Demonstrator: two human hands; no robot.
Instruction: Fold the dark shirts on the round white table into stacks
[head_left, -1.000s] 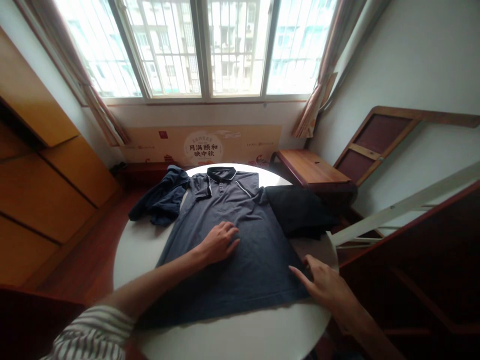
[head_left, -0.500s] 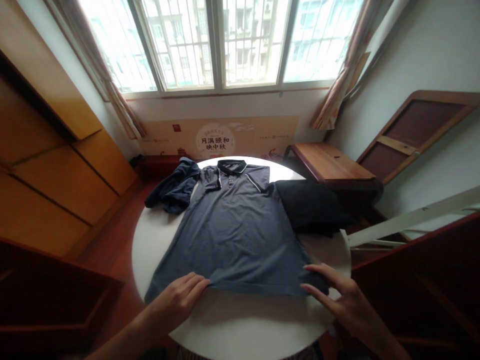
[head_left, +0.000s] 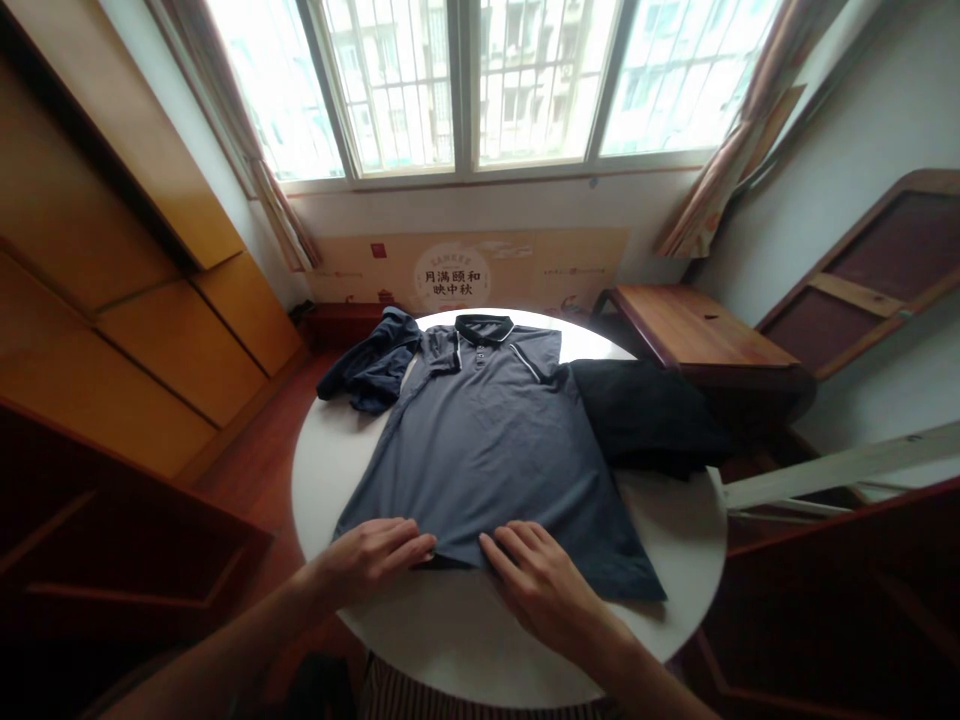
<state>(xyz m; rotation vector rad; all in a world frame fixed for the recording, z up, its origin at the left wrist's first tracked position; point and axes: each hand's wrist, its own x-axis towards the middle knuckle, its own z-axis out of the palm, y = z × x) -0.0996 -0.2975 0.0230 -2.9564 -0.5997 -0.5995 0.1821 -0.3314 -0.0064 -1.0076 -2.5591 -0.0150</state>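
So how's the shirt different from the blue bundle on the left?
The shirt is spread out, but the bundle is crumpled. The shirt covers far more of the table than the bundle. The shirt is grayish; the bundle is darker navy. Both are cloth.

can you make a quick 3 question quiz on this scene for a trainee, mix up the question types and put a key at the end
1. True or false: the grey polo shirt lies on the white table with its collar toward the window.

2. Which part of the shirt are the left hand and the right hand at?
a) a sleeve
b) the hem
c) the buttons

3. Fill the gap: the black cloth lies on the ____ side of the shirt in the picture.

Key: 1. True; 2. b; 3. right
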